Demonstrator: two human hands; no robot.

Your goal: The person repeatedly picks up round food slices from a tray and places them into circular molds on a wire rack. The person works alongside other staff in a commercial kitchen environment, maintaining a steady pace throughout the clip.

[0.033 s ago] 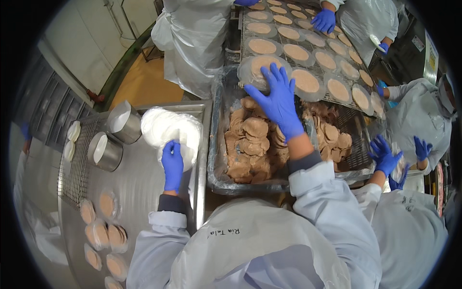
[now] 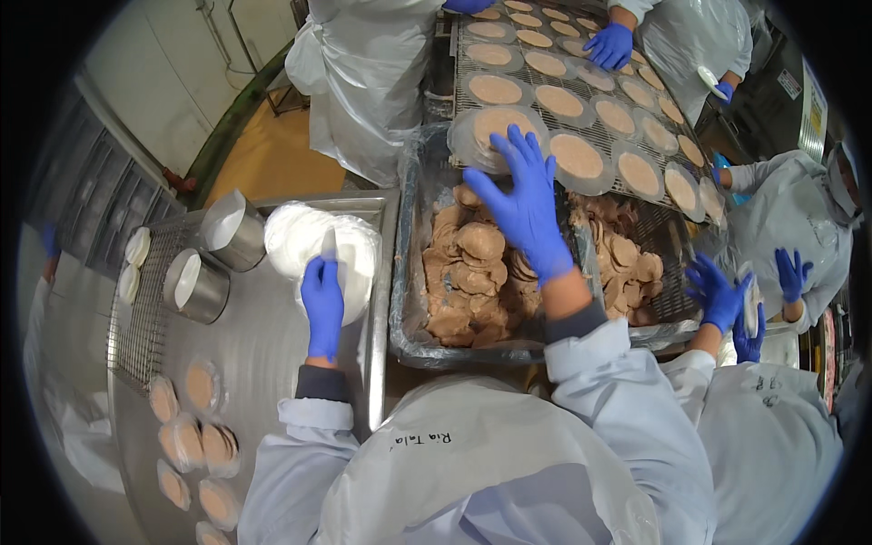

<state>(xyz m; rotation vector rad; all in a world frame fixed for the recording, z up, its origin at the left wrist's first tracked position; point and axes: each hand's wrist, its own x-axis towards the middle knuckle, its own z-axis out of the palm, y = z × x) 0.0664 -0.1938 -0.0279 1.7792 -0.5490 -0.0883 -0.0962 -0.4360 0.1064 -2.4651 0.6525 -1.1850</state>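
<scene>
My left hand (image 2: 322,295), in a blue glove, is closed at the near side of a loose pile of round white sheets (image 2: 286,241) on the steel table. A thin translucent edge stands up from its fingertips, apparently one sheet. My right hand (image 2: 527,204), also gloved, has its fingers spread over the belt's near end. Its fingertips are over or touching a flat pinkish patty (image 2: 498,121) on a clear round sheet; contact is hard to tell. Below that hand, a plastic-lined bin (image 2: 409,338) holds heaped brownish patties (image 2: 472,272).
A wire-mesh belt (image 2: 581,80) carries rows of patties on sheets. On the steel table (image 2: 272,363) stand two metal containers (image 2: 197,286), a wire rack (image 2: 141,336) and several sheet-backed patties (image 2: 202,386). Co-workers' gloved hands (image 2: 610,45) (image 2: 718,291) work at the belt and right side.
My right hand has shifted slightly down, baring more of the nearest patty. My left hand has edged left, and a sheet edge now shows above its fingers. The right-hand co-worker's hands have moved slightly.
</scene>
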